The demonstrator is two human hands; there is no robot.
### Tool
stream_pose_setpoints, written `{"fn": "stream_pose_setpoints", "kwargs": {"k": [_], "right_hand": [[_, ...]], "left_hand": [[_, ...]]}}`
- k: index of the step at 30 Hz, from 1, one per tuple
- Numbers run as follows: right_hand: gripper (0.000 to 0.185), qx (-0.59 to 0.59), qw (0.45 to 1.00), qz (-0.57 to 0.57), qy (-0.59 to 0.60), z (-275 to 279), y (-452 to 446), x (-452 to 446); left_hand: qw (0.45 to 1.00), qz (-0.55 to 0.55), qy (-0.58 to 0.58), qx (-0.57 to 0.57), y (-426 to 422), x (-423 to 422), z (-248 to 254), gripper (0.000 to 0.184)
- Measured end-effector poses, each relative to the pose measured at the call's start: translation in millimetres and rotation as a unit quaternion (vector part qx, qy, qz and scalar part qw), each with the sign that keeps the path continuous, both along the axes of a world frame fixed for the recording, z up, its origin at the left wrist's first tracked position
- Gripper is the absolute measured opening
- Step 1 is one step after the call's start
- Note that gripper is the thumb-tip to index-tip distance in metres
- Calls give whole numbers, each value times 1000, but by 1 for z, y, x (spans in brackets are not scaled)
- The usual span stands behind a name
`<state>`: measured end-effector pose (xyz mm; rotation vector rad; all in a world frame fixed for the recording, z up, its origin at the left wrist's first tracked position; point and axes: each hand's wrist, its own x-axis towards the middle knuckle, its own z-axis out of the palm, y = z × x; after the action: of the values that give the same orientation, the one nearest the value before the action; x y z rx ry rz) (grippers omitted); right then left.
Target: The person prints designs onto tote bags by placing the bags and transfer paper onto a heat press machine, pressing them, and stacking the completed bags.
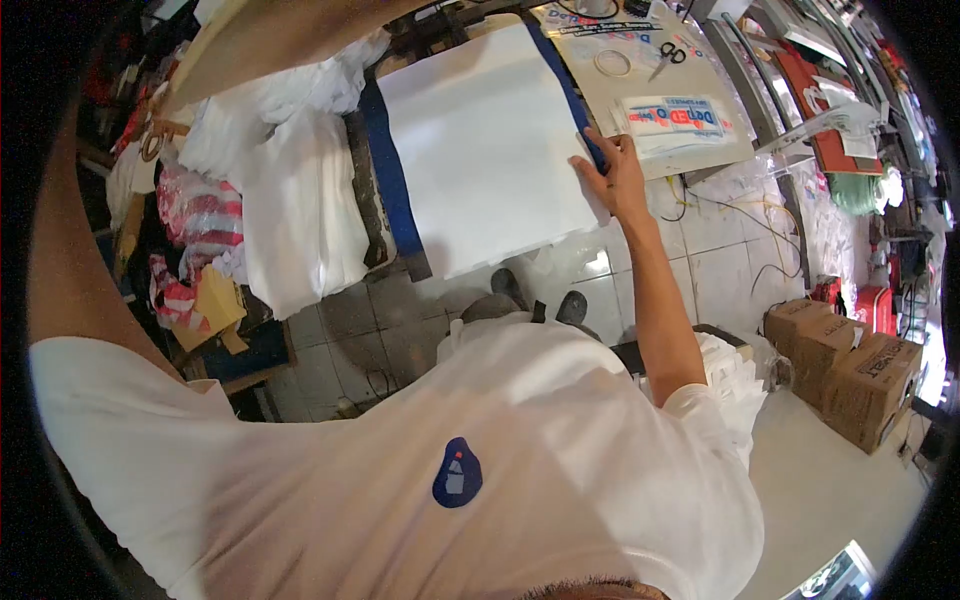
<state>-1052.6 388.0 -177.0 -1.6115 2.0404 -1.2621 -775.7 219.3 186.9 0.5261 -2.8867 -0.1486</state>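
My right hand [612,178] rests at the right edge of a large white sheet [490,140], thumb and fingers apart and holding nothing. The sheet lies over a dark blue board [392,180] whose edges show on both sides. Just right of the hand is a printed plastic packet [680,122] with red and blue lettering. My left arm is raised along the left edge, and a blurred skin-toned shape, apparently its forearm, crosses the top left. The left hand itself is outside the frame.
White cloth [300,200] is piled left of the board. Black-handled scissors [668,58] and a tape roll [612,63] lie at the upper right. Cardboard boxes [868,385] stand at the right. Loose cables cross the tiled floor [725,275]. Two dark shoes show below the sheet.
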Motion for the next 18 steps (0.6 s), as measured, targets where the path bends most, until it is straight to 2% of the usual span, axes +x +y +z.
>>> {"fn": "stream_pose_setpoints", "kwargs": {"k": [10, 12, 16, 18], "right_hand": [[42, 15, 999, 29, 35, -8, 13, -1], [37, -19, 994, 31, 105, -13, 12, 1], [35, -31, 992, 41, 116, -14, 10, 2], [32, -2, 992, 49, 118, -13, 9, 1]], "left_hand": [[1000, 19, -18, -6, -5, 2, 4, 42], [1000, 22, -17, -7, -4, 4, 4, 41], [999, 27, -16, -10, -1, 7, 6, 40], [1000, 24, -10, -12, 2, 8, 7, 39]]}}
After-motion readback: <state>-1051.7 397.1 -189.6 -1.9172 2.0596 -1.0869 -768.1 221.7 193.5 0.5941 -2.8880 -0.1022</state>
